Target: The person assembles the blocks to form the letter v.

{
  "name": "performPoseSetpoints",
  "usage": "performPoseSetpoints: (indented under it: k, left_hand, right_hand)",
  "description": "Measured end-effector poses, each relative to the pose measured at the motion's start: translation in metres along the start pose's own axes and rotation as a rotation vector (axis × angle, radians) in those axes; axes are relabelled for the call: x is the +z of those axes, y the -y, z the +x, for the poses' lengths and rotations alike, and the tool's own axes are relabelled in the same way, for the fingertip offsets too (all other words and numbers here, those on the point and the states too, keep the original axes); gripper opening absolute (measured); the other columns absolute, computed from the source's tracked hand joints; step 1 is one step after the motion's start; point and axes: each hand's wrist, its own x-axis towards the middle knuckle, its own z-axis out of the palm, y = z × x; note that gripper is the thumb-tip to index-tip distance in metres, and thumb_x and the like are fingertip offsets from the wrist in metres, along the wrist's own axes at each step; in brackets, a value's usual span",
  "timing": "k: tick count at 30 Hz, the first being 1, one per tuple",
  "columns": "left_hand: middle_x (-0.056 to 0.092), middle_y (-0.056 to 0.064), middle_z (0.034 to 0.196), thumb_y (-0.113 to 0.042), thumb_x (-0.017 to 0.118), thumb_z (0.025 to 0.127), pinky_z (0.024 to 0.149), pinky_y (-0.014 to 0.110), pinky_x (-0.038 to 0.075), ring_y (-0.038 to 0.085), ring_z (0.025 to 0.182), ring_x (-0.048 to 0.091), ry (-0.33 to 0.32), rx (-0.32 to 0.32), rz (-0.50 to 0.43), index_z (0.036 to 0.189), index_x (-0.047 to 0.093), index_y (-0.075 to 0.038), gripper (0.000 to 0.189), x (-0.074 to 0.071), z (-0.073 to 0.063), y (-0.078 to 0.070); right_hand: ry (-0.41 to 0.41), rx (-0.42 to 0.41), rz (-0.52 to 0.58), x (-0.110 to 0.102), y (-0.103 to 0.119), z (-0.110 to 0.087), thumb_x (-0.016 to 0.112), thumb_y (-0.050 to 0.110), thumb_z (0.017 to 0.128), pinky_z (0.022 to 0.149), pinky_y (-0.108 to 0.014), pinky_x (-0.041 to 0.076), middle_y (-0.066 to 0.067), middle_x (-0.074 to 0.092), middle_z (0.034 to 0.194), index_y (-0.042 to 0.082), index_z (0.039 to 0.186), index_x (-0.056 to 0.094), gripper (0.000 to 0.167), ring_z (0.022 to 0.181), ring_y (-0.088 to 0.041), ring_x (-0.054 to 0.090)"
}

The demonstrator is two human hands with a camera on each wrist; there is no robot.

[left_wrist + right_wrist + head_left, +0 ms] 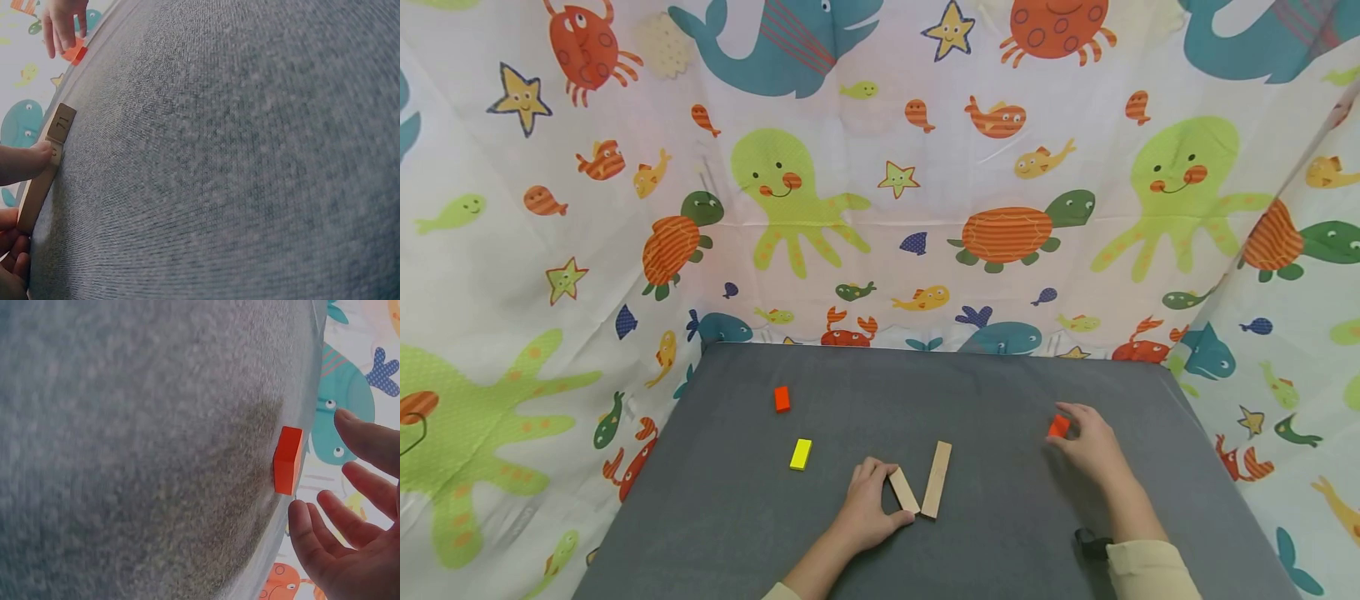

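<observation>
My left hand (865, 510) holds a plain wooden block (903, 490) by its two ends, thumb at the near end and fingers at the far end. Just right of it lies a second wooden block (936, 481), marked with a number in the left wrist view; the near ends of the two almost meet, making a V. Toward the right side of the table, my right hand (1093, 447) is spread around a small orange block (1059, 427). In the right wrist view, thumb and fingers stand apart from this orange block (287, 460), which rests on the cloth.
On the left part of the grey table (722, 517) lie another orange block (782, 399) and a yellow block (801, 455). A white curtain (865, 308) printed with sea animals surrounds the table's back and sides. A black device (1092, 544) sits at my right wrist.
</observation>
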Motion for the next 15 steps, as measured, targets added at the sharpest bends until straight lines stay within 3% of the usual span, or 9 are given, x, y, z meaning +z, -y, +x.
performPoseSetpoints:
  k: [10, 15]
  left_hand:
    - [0.048, 0.002, 0.127, -0.040, 0.088, 0.076, 0.101, 0.050, 0.045, 0.023, 0.120, 0.045, 0.005, -0.009, 0.004, 0.138, 0.056, -0.009, 0.076, 0.0007, 0.0000, 0.0017]
    - [0.047, 0.002, 0.127, -0.041, 0.088, 0.077, 0.100, 0.049, 0.045, 0.022, 0.119, 0.045, 0.006, -0.012, 0.006, 0.138, 0.055, -0.011, 0.076, 0.0008, 0.0007, 0.0021]
  right_hand:
    - [0.029, 0.016, -0.017, 0.0027, -0.0069, 0.0049, 0.080, 0.019, 0.086, 0.106, -0.069, 0.034, -0.036, 0.042, 0.143, -0.009, 0.139, 0.051, 0.067, 0.131, -0.054, 0.040]
    - [0.092, 0.092, -0.012, 0.0019, -0.0094, 0.0073, 0.080, 0.020, 0.087, 0.104, -0.067, 0.037, -0.038, 0.043, 0.142, -0.010, 0.144, 0.043, 0.075, 0.129, -0.054, 0.045]
